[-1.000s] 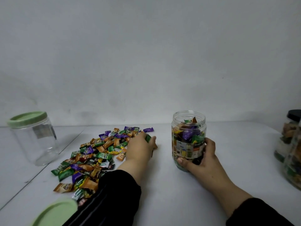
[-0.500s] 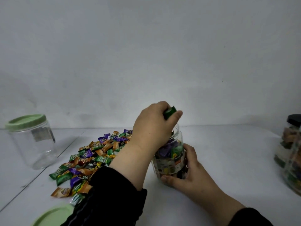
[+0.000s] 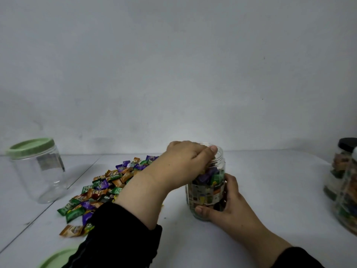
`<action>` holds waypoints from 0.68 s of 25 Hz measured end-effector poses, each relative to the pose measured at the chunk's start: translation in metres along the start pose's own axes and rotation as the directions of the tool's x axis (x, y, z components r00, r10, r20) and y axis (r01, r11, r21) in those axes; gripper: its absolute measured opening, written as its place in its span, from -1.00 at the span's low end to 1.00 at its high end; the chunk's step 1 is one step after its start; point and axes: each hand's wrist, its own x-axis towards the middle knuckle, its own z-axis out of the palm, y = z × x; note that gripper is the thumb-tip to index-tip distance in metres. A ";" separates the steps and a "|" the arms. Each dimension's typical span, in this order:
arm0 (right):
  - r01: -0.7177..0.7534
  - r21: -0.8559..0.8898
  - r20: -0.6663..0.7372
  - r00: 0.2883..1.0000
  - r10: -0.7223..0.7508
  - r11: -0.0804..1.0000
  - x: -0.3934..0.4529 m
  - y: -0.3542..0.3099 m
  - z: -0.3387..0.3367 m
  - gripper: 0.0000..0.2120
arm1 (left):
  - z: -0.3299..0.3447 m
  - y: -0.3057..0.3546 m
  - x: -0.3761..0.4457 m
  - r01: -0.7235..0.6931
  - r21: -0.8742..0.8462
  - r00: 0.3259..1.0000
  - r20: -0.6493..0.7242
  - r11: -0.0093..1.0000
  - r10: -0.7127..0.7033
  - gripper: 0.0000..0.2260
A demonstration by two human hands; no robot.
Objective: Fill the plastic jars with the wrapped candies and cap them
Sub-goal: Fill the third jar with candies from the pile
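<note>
In front of me a plain grey-white wall fills the view from 9 through 12 to 3 o'clock. Two tiny dark specks sit on it toward 1 o'clock, one above the other, well apart. Faint smudges mark its lower part toward 10 o'clock. Below the wall lies a white table, meeting it along a straight edge. A thin dark seam runs slantwise across the tabletop from 10 o'clock down toward 8 o'clock, cutting off a second white slab at 9 o'clock. A small dark fleck lies on the table near 6 o'clock.
</note>
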 end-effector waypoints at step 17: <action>-0.005 -0.043 -0.042 0.999 0.003 0.999 -0.006 -0.005 0.010 -0.24 | 0.049 -0.107 -0.097 0.519 0.411 0.747 0.207 0.749 -0.631 -0.40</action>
